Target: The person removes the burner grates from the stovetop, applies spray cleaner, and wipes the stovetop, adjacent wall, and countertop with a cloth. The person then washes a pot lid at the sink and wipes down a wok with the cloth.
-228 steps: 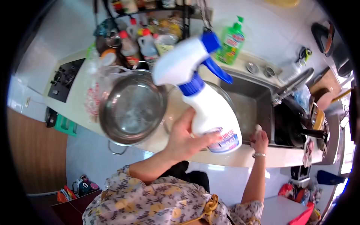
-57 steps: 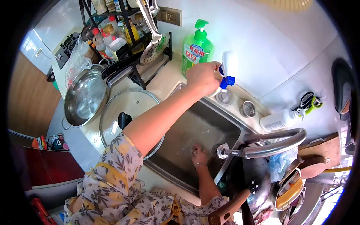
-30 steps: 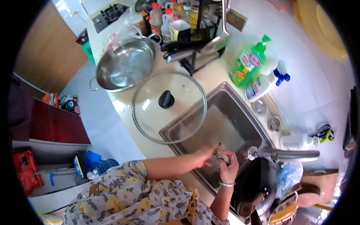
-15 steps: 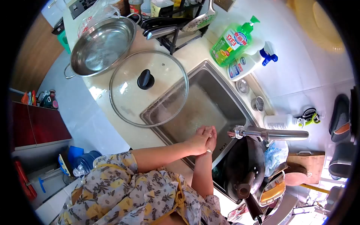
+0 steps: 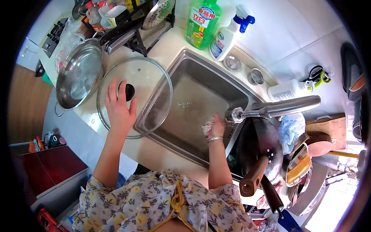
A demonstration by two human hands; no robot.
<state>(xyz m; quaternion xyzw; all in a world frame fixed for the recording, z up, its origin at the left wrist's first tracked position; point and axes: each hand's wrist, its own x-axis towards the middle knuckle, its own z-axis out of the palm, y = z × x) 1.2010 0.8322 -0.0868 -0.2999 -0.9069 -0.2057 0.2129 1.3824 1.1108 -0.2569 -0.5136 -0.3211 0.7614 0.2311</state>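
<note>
My left hand (image 5: 120,110) is over the glass lid (image 5: 154,112), its fingers apart beside the black knob (image 5: 129,92). The lid lies on the counter and overlaps the left edge of the sink (image 5: 193,100). Inside the sink, my right hand (image 5: 217,127) is closed on a pale crumpled cloth (image 5: 208,127), close to the base of the faucet (image 5: 286,107). Behind the sink, a white spray bottle with a blue trigger (image 5: 228,38) stands next to a green soap bottle (image 5: 203,25).
A steel pan (image 5: 79,79) sits at the left by a black rack (image 5: 141,42). Right of the sink are a dark wok (image 5: 257,143), a blue plastic bag (image 5: 290,131) and a cutting board (image 5: 328,131). A white bottle (image 5: 284,90) lies behind the faucet.
My hands were together over the sink and have moved apart. My left hand has gone left to the lid's knob. Earlier, it let go of the spray bottle behind the sink.
</note>
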